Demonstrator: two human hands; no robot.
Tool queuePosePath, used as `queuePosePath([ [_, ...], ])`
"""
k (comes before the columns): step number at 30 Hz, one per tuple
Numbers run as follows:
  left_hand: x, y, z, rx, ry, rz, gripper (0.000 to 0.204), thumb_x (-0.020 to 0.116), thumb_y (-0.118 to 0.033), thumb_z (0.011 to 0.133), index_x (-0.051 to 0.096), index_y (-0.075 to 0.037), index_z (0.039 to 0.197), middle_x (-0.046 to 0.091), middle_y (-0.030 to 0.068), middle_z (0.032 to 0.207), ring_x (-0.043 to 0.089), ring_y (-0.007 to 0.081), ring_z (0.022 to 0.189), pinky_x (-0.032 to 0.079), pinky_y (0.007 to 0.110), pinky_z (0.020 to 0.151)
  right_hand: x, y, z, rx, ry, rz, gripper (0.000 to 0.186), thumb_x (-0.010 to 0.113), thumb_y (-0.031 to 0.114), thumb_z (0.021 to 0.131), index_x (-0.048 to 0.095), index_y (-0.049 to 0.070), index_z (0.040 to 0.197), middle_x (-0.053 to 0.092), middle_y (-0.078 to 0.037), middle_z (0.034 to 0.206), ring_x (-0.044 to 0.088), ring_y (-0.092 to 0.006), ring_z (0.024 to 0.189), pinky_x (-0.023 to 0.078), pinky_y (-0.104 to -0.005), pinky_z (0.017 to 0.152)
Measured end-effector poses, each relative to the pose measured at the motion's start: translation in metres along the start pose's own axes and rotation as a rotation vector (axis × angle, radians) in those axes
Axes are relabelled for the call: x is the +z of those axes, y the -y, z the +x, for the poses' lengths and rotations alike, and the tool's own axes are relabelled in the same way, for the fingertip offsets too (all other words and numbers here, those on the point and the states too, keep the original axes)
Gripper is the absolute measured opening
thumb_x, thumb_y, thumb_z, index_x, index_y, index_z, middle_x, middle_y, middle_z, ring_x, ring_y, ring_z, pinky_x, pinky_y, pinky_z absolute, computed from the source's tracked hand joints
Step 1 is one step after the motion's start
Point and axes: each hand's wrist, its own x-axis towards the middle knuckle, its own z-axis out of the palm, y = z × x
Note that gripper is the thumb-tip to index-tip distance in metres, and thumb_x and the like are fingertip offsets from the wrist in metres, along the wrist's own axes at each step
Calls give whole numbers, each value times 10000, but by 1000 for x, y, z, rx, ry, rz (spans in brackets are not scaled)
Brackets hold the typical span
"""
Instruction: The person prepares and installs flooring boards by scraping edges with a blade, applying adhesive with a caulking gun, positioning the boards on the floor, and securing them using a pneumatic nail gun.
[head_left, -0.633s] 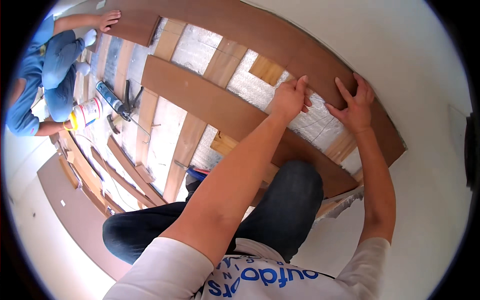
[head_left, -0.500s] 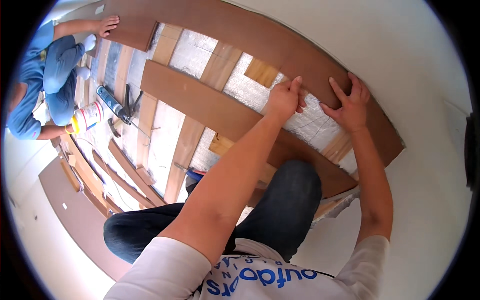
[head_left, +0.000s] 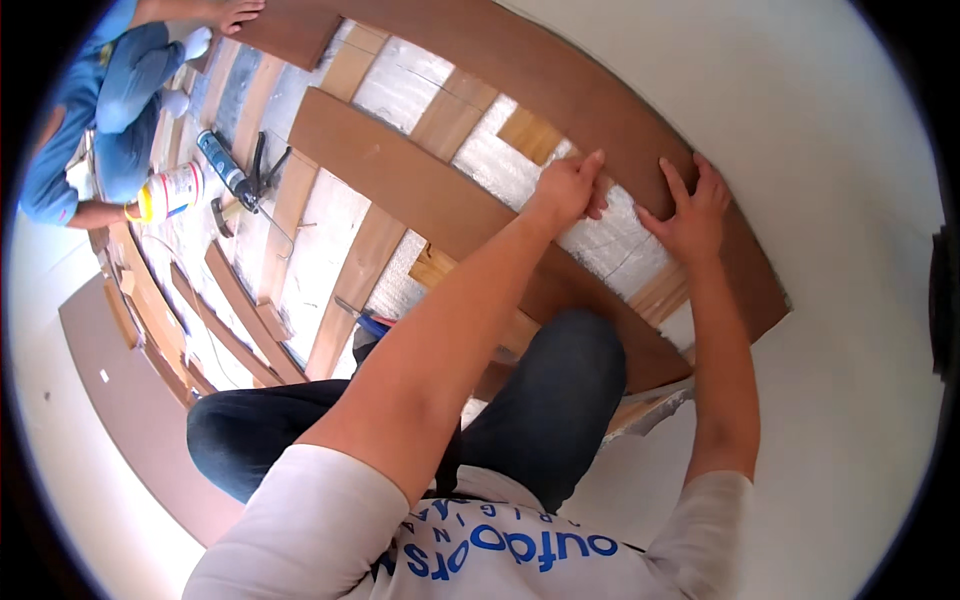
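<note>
A long brown floor plank (head_left: pixel 610 108) runs along the white wall. At its near edge my left hand (head_left: pixel 570 188) is closed, thumb up and fingers curled; what they hold, if anything, is hidden. My right hand (head_left: pixel 692 210) lies on the same plank close to its right end, fingers spread and holding nothing. A second brown plank (head_left: pixel 400 180) lies loose across the wooden battens (head_left: pixel 452 112), nearer to me, with my knee by its right part. Silvery foil (head_left: pixel 405 85) shows between the battens, and a small wood block (head_left: pixel 530 135) sits beside the wall plank.
On the left a person (head_left: pixel 130 80) crouches, one hand on another plank (head_left: pixel 285 35), the other at a white tub (head_left: pixel 172 190) with a yellow rim. A caulking gun (head_left: pixel 230 170), a hammer (head_left: pixel 222 218), blue-handled pliers (head_left: pixel 368 320) and narrow offcuts (head_left: pixel 240 290) lie around.
The whole view has shifted slightly. My hands keep nearly the same places on the wall plank, and the planks show no clear movement.
</note>
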Motion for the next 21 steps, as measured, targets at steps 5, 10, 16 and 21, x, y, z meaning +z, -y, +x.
queuePosePath([
  [5,-79,-53,-58,293,256,868,406,575,-400,1050,695,-14,1088,737,139,940,705,260,825,565,397,782,1,-7,-10,-17,20,-55,816,839,547,732,566,293,1457,376,-174,1569,363,-423,1410,307,-637,1138],
  [10,-230,-161,-229,254,49,1287,331,594,-284,1060,684,-7,1217,722,185,1135,690,309,1063,540,405,938,-16,-3,-10,69,206,-219,923,814,549,768,430,313,1573,312,-170,1627,310,-438,1462,257,-652,1178],
  [16,-456,-100,-439,358,-704,711,326,532,-295,1089,685,-13,1146,699,47,980,643,125,902,502,272,846,-27,33,7,131,341,-278,1021,827,521,771,319,287,1625,283,-187,1643,294,-428,1484,214,-614,1211],
  [21,-471,70,-529,51,-875,335,449,515,-485,1076,694,-77,1017,643,-4,851,572,87,766,434,242,696,-40,45,15,272,485,-270,1144,844,520,744,228,203,1655,261,-241,1644,242,-450,1510,174,-628,1226],
])
